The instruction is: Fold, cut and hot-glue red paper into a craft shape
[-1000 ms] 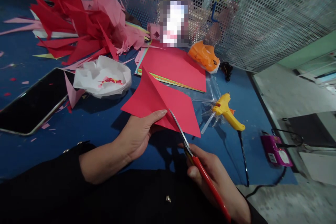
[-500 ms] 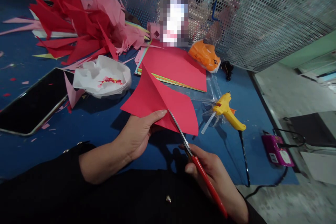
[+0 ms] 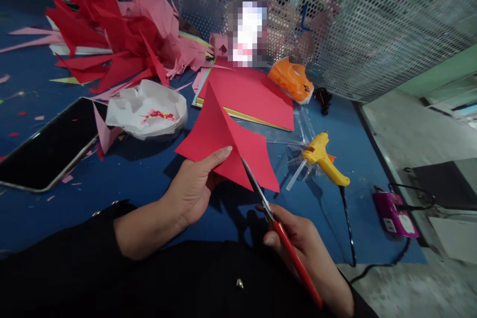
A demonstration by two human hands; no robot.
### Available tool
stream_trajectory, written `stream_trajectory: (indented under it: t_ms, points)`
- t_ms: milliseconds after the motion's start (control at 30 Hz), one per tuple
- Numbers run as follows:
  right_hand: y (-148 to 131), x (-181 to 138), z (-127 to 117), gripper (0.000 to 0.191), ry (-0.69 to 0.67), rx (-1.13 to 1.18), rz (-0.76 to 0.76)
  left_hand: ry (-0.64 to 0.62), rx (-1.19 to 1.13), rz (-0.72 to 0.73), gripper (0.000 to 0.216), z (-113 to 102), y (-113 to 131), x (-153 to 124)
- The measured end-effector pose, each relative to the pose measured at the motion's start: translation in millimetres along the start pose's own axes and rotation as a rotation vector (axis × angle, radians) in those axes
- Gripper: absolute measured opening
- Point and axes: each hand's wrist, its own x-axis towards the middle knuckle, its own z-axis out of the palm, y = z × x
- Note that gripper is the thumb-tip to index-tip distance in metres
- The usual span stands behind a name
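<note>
**A:** Where's the folded red paper (image 3: 223,141)?

**B:** It's held up off the blue table (image 3: 149,179), in front of the person's chest. The left hand (image 3: 194,186) has it by the near edge. The thumb lies on top, and the other fingers (image 3: 219,155) are tucked under the sheet, clamped onto it. A crease runs from the paper's top point down towards the thumb.

**A:** And the right hand (image 3: 301,246)?

**B:** It's wrapped around the red handles of the scissors (image 3: 274,226), fingers closed on them. The metal blade points up and to the left and meets the paper's lower edge just beside the left thumb. I can only see one slim blade, so I can't tell how far the blades are parted.

**A:** What lies around them?

**B:** To the right, a yellow glue gun (image 3: 324,161) lies on a clear plastic sleeve, with its black cable (image 3: 348,238) trailing towards the near edge. A purple device (image 3: 395,213) sits further right, by the table's corner. Behind the held paper is a flat stack of coloured sheets (image 3: 253,97) with a red one on top. Just past that is an orange object (image 3: 290,79), close to the perforated metal screen (image 3: 372,25).

**A:** On the left side?

**B:** A dark-screened phone (image 3: 48,144) lies flat, and a crumpled white bag (image 3: 149,109) with red bits in it sits just beside it. Further back is a heap of red and pink paper offcuts (image 3: 112,39). Small scraps dot the table near the phone.
</note>
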Motion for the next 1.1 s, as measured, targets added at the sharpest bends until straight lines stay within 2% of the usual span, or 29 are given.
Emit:
stream_trajectory:
  t_ms: [200, 400, 1100]
  points:
    - [3, -1, 2, 0.054, -0.024, -0.02, -0.015, 0.035, 0.014, 0.017, 0.04, 1, -2, 1]
    - [1, -5, -1, 0.066, -0.072, 0.052, 0.002, -0.007, 0.008, 0.064, 0.04, 1, -2, 0]
    - [-3, 5, 6, 0.06, 0.01, -0.024, -0.062, -0.076, 0.028, 0.085, 0.047, -2, -10, -5]
